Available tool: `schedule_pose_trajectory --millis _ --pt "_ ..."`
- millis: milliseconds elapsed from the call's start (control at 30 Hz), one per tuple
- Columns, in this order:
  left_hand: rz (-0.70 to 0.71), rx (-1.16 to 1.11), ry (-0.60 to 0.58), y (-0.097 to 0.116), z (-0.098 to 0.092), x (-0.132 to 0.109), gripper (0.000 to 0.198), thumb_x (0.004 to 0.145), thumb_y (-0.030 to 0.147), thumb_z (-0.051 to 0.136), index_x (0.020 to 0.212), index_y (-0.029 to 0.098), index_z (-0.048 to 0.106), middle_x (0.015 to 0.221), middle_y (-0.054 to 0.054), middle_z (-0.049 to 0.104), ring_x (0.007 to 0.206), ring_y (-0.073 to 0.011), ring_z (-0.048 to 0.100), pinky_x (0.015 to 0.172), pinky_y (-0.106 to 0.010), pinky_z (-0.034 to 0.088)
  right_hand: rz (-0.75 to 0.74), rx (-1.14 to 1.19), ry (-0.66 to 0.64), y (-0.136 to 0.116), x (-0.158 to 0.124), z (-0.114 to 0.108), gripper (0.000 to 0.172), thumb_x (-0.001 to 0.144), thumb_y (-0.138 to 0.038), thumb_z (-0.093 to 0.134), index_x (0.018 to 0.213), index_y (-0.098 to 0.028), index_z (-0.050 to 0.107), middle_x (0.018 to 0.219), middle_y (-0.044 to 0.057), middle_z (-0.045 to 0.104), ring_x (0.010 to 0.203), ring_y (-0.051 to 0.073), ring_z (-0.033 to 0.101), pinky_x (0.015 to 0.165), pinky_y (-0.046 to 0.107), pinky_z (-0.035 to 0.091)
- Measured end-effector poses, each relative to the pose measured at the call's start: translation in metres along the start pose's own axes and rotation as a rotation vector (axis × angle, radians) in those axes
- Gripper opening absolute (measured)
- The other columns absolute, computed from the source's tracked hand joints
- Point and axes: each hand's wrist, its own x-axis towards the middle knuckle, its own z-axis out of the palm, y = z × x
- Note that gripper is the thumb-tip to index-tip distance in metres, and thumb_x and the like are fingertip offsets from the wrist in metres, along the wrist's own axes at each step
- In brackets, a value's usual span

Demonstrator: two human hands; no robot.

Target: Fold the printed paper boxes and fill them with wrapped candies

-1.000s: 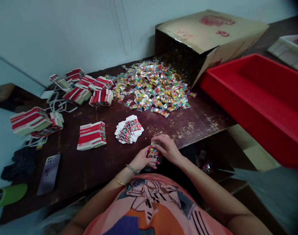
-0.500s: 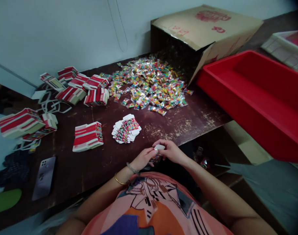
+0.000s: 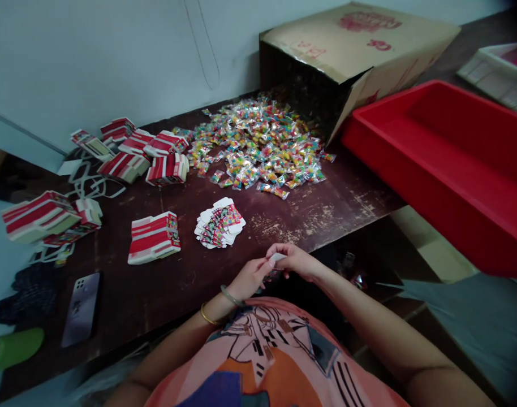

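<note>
Close to my body, at the table's front edge, my left hand (image 3: 253, 275) and my right hand (image 3: 293, 261) both grip one small printed carton (image 3: 278, 257). Its white end flap shows between my fingers, while most of its printed body is hidden by them. Just beyond my hands lies a fanned pile of flat printed cartons (image 3: 219, 224) with white flaps. Left of that pile sits a stack of flat red-and-white cartons (image 3: 154, 238). Further back spreads a large heap of small clear-wrapped colourful candies (image 3: 262, 147).
A cardboard box (image 3: 356, 42) lies on its side behind the candies. At the right, a red plastic tray (image 3: 436, 169) juts past the table edge, with a white crate (image 3: 496, 76) behind. More carton bundles (image 3: 125, 164) stand at the back left. A phone (image 3: 81, 309) lies front left.
My fingers have closed further over the carton, so less of its white flap and printed side shows. The whole view has shifted slightly; the things on the table stay put.
</note>
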Motion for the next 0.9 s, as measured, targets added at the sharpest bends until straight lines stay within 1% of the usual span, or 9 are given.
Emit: schedule_pose_trajectory --millis 100,233,333,433,500,567,633,800,900 --pt "-0.033 -0.055 -0.042 -0.002 -0.002 -0.001 0.048 0.078 0.054 0.054 0.087 0.009 0.068 0.07 -0.005 0.061 0.062 -0.0142 0.053 0.048 -0.022 0.042 -0.087 -0.119 -0.009 -0.005 -0.008 0.002 0.023 0.067 -0.028 0.072 0.083 -0.017 0.059 0.068 -0.005 0.057 0.052 0.007 0.049 0.04 0.015 0.041" --pt "-0.084 -0.333 -0.102 -0.002 -0.005 -0.001 0.052 0.079 0.052 0.047 0.097 0.008 0.067 0.083 -0.011 0.067 0.067 -0.0182 0.058 0.05 -0.025 0.044 -0.152 -0.04 -0.091 -0.011 -0.017 0.0 0.032 0.084 -0.039 0.058 0.106 -0.016 0.063 0.076 -0.001 0.061 0.061 0.009 0.057 0.062 0.024 0.052" --pt "-0.063 -0.354 -0.089 0.0 -0.008 -0.001 0.046 0.076 0.043 0.05 0.101 0.009 0.066 0.084 -0.01 0.067 0.069 -0.0182 0.059 0.051 -0.023 0.044 -0.195 -0.003 -0.017 -0.006 -0.015 0.002 0.04 0.082 -0.034 0.06 0.12 -0.021 0.059 0.087 0.001 0.062 0.061 0.009 0.057 0.063 0.026 0.052" --pt "-0.016 -0.21 -0.055 0.004 -0.01 -0.002 0.038 0.071 0.031 0.055 0.102 0.012 0.068 0.084 -0.007 0.067 0.073 -0.0171 0.058 0.054 -0.022 0.043 -0.336 -0.154 0.079 0.0 -0.014 0.009 0.035 0.08 -0.027 0.063 0.115 -0.024 0.064 0.102 0.004 0.06 0.068 0.01 0.058 0.06 0.023 0.051" --pt "-0.026 -0.189 -0.018 0.006 -0.011 -0.001 0.038 0.071 0.03 0.055 0.102 0.013 0.068 0.085 -0.006 0.067 0.073 -0.0172 0.057 0.054 -0.023 0.044 -0.455 -0.32 0.062 0.0 -0.015 0.013 0.025 0.085 -0.027 0.058 0.107 -0.023 0.07 0.102 0.005 0.062 0.082 0.014 0.061 0.07 0.027 0.052" --pt "-0.055 -0.232 -0.002 0.006 -0.012 0.0 0.039 0.073 0.034 0.053 0.103 0.013 0.068 0.086 -0.007 0.067 0.074 -0.0187 0.057 0.053 -0.024 0.045 -0.533 -0.424 0.043 -0.003 -0.017 0.013 0.024 0.09 -0.028 0.054 0.104 -0.024 0.072 0.105 0.006 0.064 0.095 0.017 0.061 0.083 0.031 0.05" --pt "-0.059 -0.285 -0.023 0.005 -0.013 0.001 0.04 0.075 0.037 0.054 0.105 0.013 0.067 0.088 -0.008 0.067 0.078 -0.0207 0.058 0.054 -0.026 0.047 -0.538 -0.433 0.076 -0.009 -0.017 0.01 0.023 0.089 -0.032 0.056 0.103 -0.024 0.072 0.106 0.006 0.065 0.098 0.019 0.061 0.087 0.033 0.049" --pt "0.029 -0.389 -0.169 0.001 -0.017 -0.007 0.047 0.078 0.041 0.061 0.116 0.015 0.061 0.104 -0.01 0.064 0.091 -0.0227 0.058 0.063 -0.029 0.051 -0.358 -0.277 0.073 -0.012 -0.01 0.001 0.027 0.079 -0.04 0.068 0.098 -0.022 0.074 0.095 0.006 0.069 0.075 0.017 0.065 0.063 0.028 0.054" --pt "0.032 -0.361 -0.11 -0.005 -0.016 -0.012 0.049 0.077 0.041 0.066 0.12 0.017 0.058 0.105 -0.008 0.062 0.086 -0.0198 0.059 0.06 -0.026 0.051 -0.443 -0.317 0.132 0.001 -0.008 0.009 0.023 0.082 -0.038 0.065 0.098 -0.024 0.075 0.101 0.006 0.069 0.089 0.019 0.065 0.077 0.032 0.054"
